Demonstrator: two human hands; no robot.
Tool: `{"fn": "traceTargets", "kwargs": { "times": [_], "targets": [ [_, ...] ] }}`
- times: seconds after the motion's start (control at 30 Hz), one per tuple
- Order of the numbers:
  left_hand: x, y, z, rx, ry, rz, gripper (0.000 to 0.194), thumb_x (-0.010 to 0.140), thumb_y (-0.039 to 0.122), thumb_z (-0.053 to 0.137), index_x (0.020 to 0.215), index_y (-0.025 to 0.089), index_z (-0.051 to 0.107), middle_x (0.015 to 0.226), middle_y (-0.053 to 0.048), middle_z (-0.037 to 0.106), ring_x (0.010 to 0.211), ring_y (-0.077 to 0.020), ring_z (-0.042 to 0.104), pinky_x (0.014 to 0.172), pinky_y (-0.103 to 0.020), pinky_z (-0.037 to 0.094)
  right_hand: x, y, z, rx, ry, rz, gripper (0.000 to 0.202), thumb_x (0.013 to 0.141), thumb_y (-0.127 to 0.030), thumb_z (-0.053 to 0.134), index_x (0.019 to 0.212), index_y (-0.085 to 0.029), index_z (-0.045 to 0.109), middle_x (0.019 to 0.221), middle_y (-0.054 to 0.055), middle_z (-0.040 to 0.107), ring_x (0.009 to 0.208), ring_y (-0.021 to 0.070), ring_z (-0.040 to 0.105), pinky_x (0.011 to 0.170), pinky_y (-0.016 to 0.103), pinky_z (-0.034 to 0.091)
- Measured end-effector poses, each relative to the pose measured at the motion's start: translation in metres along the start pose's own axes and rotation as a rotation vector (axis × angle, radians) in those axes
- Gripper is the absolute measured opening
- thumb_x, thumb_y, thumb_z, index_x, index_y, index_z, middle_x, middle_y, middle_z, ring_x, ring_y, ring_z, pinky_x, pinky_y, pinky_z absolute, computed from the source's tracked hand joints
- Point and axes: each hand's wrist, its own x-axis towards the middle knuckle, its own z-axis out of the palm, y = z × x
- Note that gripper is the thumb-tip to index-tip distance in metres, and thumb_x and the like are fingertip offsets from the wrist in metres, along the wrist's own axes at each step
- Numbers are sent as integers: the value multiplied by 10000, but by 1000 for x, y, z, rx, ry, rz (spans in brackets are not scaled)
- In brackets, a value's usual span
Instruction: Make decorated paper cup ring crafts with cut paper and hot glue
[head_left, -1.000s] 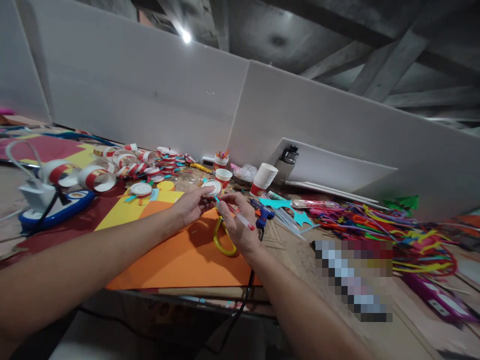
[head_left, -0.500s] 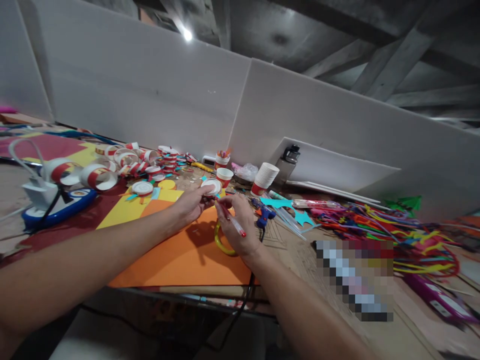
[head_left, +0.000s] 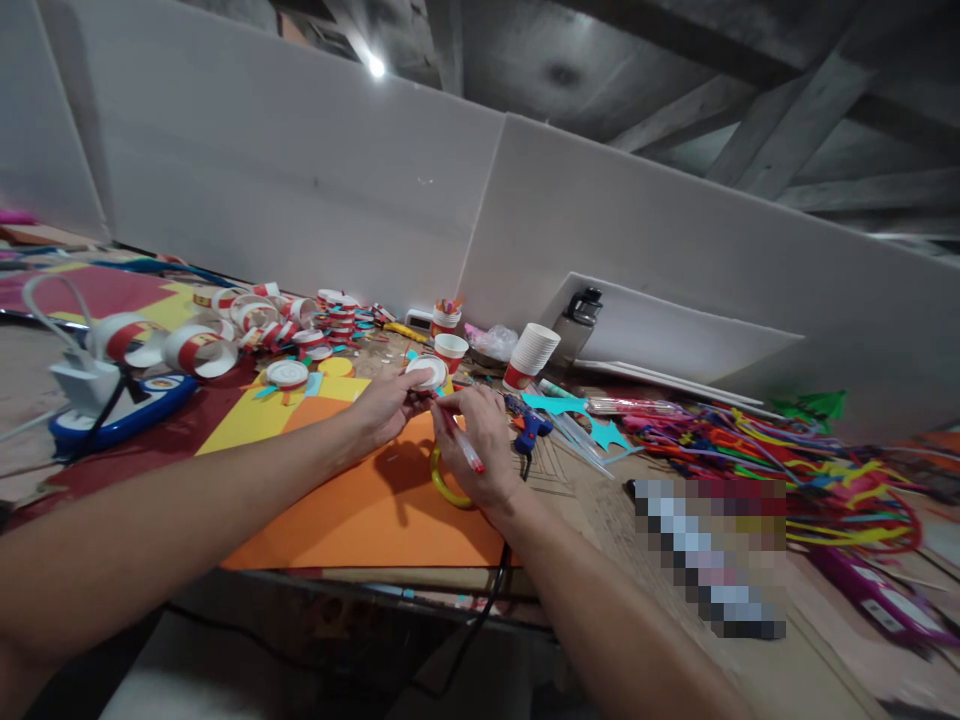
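Observation:
My left hand (head_left: pixel 388 405) is closed on a small white paper-cup piece (head_left: pixel 427 373), its round face turned up under my thumb. Close beside it, my right hand (head_left: pixel 480 440) grips a red pen (head_left: pixel 466 447), whose tip end points toward the cup piece; the tip itself is hidden by my fingers. Below both hands lies an orange sheet (head_left: pixel 360 520). A yellow ring of tape (head_left: pixel 444 485) rests on that sheet, partly covered by my right hand. Just behind the held piece stands a red and white paper cup (head_left: pixel 450 352).
Right of my hands are a blue glue gun (head_left: pixel 531 428), stacked cups (head_left: pixel 534 352) and a dark bottle (head_left: pixel 577 325). Colourful pipe cleaners (head_left: pixel 795 460) spread far right. At left lie cut cup rings (head_left: pixel 199 350) and a blue power strip (head_left: pixel 124 410). A black cable (head_left: pixel 499 590) hangs over the front edge.
The view has shifted very slightly. The pen in my right hand has tilted a little, its rear end moving slightly left; both hands keep their holds.

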Motion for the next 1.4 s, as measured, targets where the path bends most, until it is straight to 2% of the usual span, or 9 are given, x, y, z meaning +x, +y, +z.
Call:
{"fn": "traceTargets", "kwargs": {
  "times": [1.1,1.3,1.4],
  "targets": [
    [1,-1,0,-1,-37,7,111,737,96,660,848,97,667,680,-37,659,549,-86,577,515,-175,478,-1,2,2,-64,-23,-40,40,886,-205,543,856,-232,542,784,17,632,818,206,538,779,375,338],
    [3,-2,-2,-7,-41,4,112,709,99,676,819,108,657,693,-41,659,570,-99,587,524,-191,483,0,-2,-3,16,-12,4,52,890,-233,548,839,-231,558,789,27,630,813,208,541,776,380,376],
    [6,-3,-4,27,-47,9,123,700,121,687,820,111,659,729,-47,663,587,-102,579,516,-196,468,2,-3,-7,151,50,105,64,902,-277,547,862,-238,577,815,33,635,806,203,562,769,369,429]
  ]
}}
